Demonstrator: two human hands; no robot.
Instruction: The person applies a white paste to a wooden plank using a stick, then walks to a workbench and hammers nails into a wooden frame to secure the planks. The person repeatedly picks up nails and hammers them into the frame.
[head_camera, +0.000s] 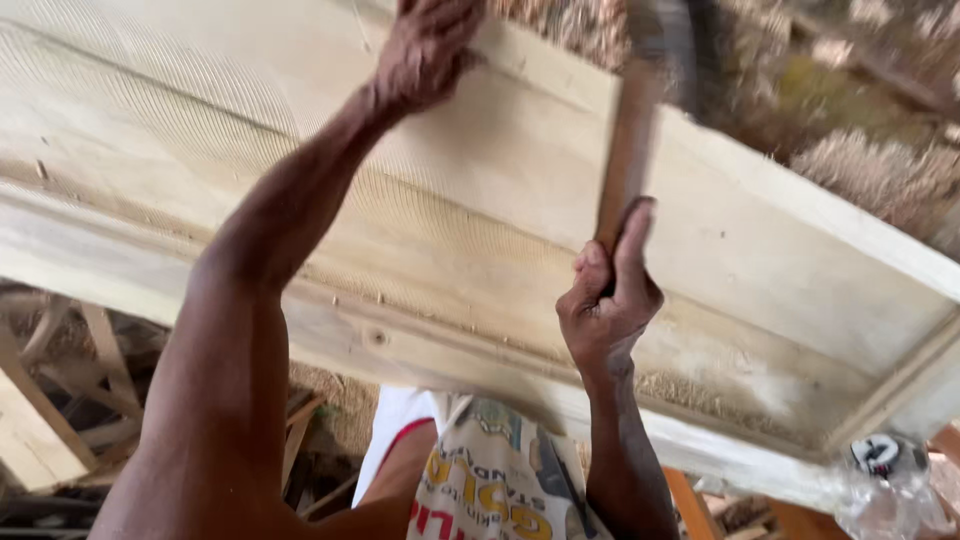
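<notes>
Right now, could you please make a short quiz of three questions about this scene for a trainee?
1. True or false: the right hand grips a wooden hammer handle.
2. Where does the left hand rest? A) on the far edge of the wooden frame B) on the plastic bag C) on the hammer
3. What material is the frame made of?

Key: 1 true; 2 A; 3 pale wood boards.
</notes>
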